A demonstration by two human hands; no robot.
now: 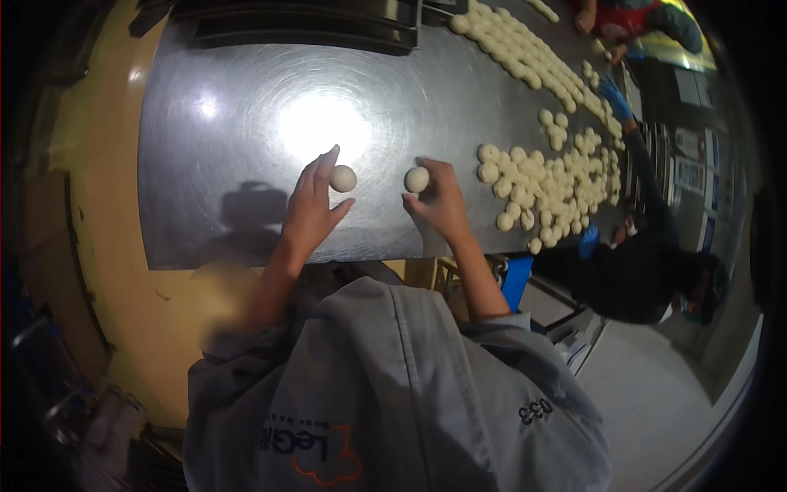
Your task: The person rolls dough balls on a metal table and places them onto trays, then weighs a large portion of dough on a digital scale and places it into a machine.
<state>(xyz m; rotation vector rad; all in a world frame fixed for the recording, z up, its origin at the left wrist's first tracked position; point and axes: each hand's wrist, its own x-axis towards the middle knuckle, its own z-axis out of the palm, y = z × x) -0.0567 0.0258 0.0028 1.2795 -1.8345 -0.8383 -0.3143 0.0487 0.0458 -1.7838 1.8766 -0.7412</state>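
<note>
My left hand (pixel 316 197) rests on the steel worktable (pixel 213 115) with fingers extended and thumb apart, beside a pale dough ball (pixel 343 179) that lies at the inside of its fingers. To its right, my right hand (pixel 438 197) curves round a second dough ball (pixel 417 179), index finger above it and thumb just below. Both balls are smooth and round, a short gap apart on the metal.
Several dough balls (pixel 525 176) cluster at the right, with long rows (pixel 512 49) behind. Dark metal trays (pixel 303 25) sit at the back left. A co-worker in dark clothing (pixel 631 279) reaches in with a blue glove (pixel 615 98); another in red (pixel 623 16) works at top right.
</note>
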